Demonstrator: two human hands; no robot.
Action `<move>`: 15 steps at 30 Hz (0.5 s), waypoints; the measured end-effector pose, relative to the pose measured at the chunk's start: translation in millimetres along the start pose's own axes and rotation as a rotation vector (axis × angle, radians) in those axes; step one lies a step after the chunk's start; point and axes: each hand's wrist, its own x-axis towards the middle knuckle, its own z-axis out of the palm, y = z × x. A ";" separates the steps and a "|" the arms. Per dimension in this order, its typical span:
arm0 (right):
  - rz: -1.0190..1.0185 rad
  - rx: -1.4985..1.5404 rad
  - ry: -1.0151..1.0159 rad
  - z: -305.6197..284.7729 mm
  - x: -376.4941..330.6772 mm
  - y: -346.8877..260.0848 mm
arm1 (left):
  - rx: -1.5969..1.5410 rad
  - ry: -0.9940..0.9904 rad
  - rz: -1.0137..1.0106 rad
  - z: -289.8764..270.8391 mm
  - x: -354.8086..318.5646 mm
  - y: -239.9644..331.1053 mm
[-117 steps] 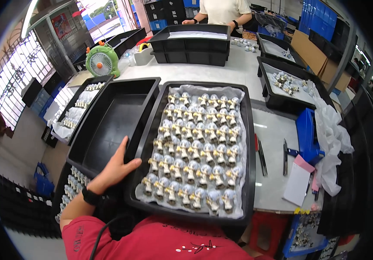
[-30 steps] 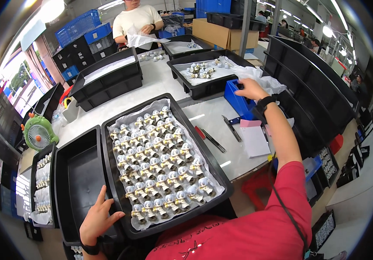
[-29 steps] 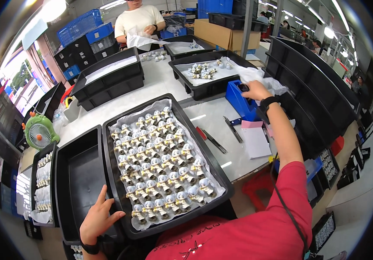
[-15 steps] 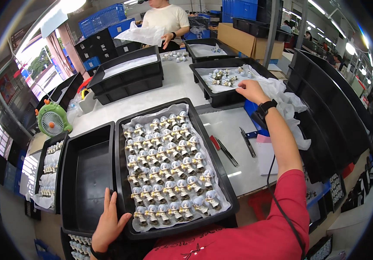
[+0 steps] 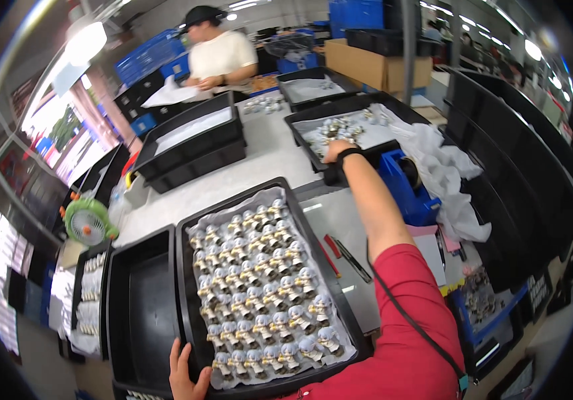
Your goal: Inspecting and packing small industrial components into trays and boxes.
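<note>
A black tray (image 5: 335, 293) lined with a white sheet stands before me. Rows of small figurines (image 5: 253, 293) with pale blue hair and white-and-gold clothes lie in it. My left hand (image 5: 188, 377) rests at that tray's near left rim, fingers spread and holding nothing. At the far right, my right hand (image 5: 338, 151) reaches down into another lined black tray (image 5: 332, 176), beside a loose heap of similar figurines (image 5: 343, 127). Its fingertips are hidden, so whether it grips one cannot be seen.
Left of the figurine tray lies a black tray (image 5: 145, 307) with its bottom showing. A green fan (image 5: 88, 220), stacked black trays (image 5: 193, 160), a blue holder (image 5: 406, 190), pens (image 5: 352, 259) and crumpled white sheets (image 5: 456, 173) surround the work. A co-worker (image 5: 223, 57) handles a white sheet across the table.
My right hand has moved left and down into the far right tray, at the figurine heap. My left hand stays at the near rim. The view has shifted; the co-worker's hands have come together.
</note>
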 end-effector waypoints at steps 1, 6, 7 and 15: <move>0.044 0.005 -0.027 -1.0 5.6 7.3 | -0.002 -0.016 0.030 1.0 1.1 0.2; 0.050 0.100 0.216 2.7 11.8 18.7 | -0.046 -0.094 -0.059 3.2 6.3 0.0; 0.058 0.088 0.290 7.7 23.8 32.0 | -0.048 -0.100 -0.060 3.5 7.8 0.5; -0.167 0.521 0.570 -9.2 23.5 95.7 | -0.059 -0.110 -0.067 2.0 13.1 0.2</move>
